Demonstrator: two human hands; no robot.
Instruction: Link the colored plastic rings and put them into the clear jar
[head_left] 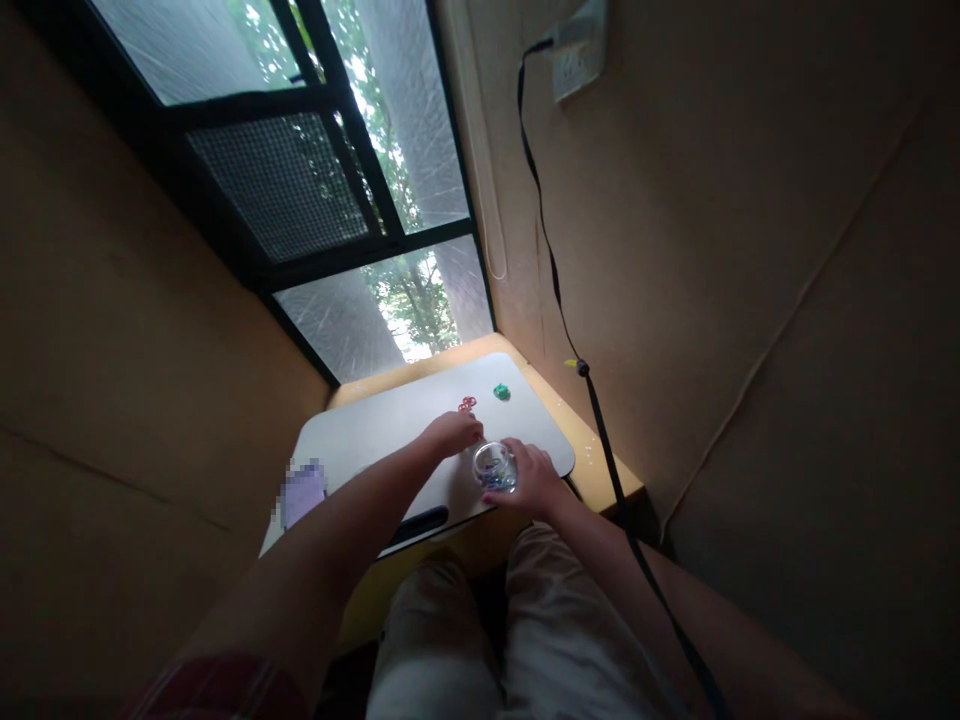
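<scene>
My right hand [534, 478] is wrapped round a small clear glass jar [495, 480], which tilts over the white board [390, 430]. Small dark and bluish pieces lie inside the jar, too small to name. Just left of the jar's rim is my left hand [452, 434], its fingers pinched together and pointing toward the jar. Whatever they hold, if anything, cannot be made out. Beyond my left hand a little group of red pieces [467, 404] lies on the board. A small green pile [501, 391] sits to the right of the red ones.
A purple object [304, 497], partly blurred, lies at the board's left side. The board has a dark slot [420, 524] near its front edge and rests on a wooden table [600, 450]. A black cord [600, 410] hangs from the wall outlet and crosses over my right forearm.
</scene>
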